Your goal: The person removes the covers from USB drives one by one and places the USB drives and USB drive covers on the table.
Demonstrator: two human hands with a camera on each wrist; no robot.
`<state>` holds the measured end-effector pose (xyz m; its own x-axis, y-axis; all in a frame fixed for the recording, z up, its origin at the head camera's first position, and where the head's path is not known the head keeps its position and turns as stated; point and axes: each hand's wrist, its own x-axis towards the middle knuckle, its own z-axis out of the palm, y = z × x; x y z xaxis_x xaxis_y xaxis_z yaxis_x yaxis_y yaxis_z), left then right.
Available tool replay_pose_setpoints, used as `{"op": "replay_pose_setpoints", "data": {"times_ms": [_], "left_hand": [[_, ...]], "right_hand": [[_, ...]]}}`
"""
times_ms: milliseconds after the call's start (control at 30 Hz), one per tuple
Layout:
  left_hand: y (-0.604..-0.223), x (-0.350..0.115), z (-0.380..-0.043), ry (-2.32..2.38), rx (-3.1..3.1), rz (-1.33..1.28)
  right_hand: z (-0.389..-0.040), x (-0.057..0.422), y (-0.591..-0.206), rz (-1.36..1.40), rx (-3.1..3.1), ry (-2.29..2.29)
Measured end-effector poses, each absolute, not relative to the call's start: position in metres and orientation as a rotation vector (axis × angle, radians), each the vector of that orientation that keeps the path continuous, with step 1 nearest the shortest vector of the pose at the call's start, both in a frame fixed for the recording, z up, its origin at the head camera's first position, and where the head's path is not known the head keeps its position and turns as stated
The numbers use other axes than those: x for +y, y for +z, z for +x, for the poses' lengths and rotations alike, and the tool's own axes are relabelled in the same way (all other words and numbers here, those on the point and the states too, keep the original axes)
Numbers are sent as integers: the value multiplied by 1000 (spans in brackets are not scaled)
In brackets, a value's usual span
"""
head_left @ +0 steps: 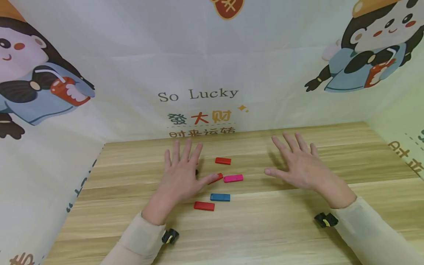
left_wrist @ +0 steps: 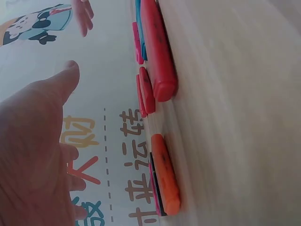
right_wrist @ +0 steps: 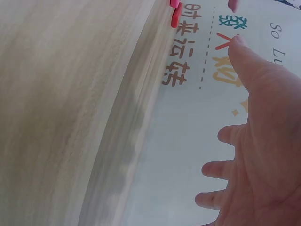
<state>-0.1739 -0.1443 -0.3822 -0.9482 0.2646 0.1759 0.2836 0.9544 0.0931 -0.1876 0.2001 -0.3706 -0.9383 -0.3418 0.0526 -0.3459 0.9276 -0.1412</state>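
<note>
My left hand [head_left: 180,178], fingers spread, hovers over the left part of a group of small flat oblong pieces. Its thumb partly covers one red piece [head_left: 217,177] in the head view. Just right of that lies a pink piece [head_left: 233,178]; another red piece [head_left: 223,161] is farther back. Nearer me are a blue piece [head_left: 220,197] and a red one [head_left: 204,206]. The left wrist view shows an orange piece [left_wrist: 165,176] beside a black one [left_wrist: 157,188], mostly hidden by the hand in the head view. My right hand [head_left: 299,167] is held spread above the table, holding nothing.
The wood-grain table [head_left: 265,228] meets a printed white backdrop [head_left: 132,73] at the back, with side panels left and right. A small black device [head_left: 170,236] sits at the left wrist, and a similar device [head_left: 326,220] at the right.
</note>
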Motion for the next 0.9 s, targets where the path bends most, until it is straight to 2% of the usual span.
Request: {"op": "replay_pose_setpoints", "data": {"times_ms": [900], "left_hand": [[-383,-127,-200,-182,-2929,-605]], "right_hand": [[-175,197,-373,604,-3001,187]]}}
